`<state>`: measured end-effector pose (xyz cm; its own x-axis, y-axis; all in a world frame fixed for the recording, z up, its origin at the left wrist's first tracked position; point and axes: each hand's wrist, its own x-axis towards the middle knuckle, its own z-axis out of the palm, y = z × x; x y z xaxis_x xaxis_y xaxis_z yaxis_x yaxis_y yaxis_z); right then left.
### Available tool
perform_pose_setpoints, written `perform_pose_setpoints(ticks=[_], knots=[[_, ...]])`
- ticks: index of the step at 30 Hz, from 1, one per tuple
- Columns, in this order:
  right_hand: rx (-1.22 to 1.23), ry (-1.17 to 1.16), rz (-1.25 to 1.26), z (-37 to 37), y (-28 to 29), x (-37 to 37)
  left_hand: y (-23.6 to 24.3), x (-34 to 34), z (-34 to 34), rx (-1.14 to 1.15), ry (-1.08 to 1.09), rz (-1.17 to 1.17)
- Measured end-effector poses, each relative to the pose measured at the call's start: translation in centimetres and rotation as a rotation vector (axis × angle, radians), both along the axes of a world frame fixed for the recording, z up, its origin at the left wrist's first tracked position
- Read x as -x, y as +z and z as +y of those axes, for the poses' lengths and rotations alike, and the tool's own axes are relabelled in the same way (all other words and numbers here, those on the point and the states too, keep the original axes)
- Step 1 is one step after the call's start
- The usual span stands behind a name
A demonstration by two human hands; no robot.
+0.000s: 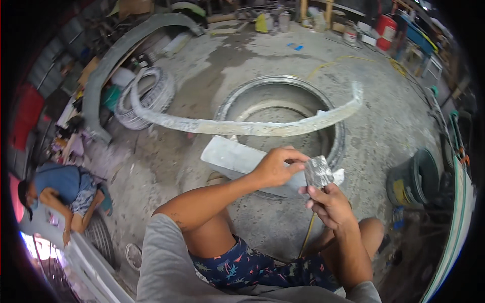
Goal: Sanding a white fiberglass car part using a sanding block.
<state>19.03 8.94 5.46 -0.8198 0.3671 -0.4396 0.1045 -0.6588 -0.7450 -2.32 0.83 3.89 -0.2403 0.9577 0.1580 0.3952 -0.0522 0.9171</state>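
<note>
My right hand (331, 204) is closed around the lower edge of a small, flat, silvery piece (318, 172) with a wrinkled, shiny face; its exact kind I cannot make out. My left hand (277, 167) reaches in from the left, fingers bent together, fingertips at the piece's upper left edge. Below both hands, a pale grey, long, boxy part (235, 155) lies across the near side of a big tyre (333, 146). A long curved whitish strip (242, 128) rests over the tyre's middle, its ends bending away from me.
At left are a dusty tyre (164, 93) and a large grey arched panel (96, 76). Another person (58, 187) crouches at lower left by a pale panel. A dark bucket (413, 177) stands at right; a red canister (386, 31) is far right. A yellow hose (323, 65) crosses the concrete.
</note>
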Motion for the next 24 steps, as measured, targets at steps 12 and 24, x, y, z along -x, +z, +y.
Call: perform_pose_setpoints(ticks=[12, 24], knots=[[0.170, -0.046, 0.062, -0.8, 1.4, -1.7, 1.0, -0.3, -0.9, -0.066, -0.112, 0.079], [-0.059, -0.157, -0.038, -2.0, 0.6, -1.2, 1.0, 0.0, -1.3, -0.177, -0.097, 0.316]])
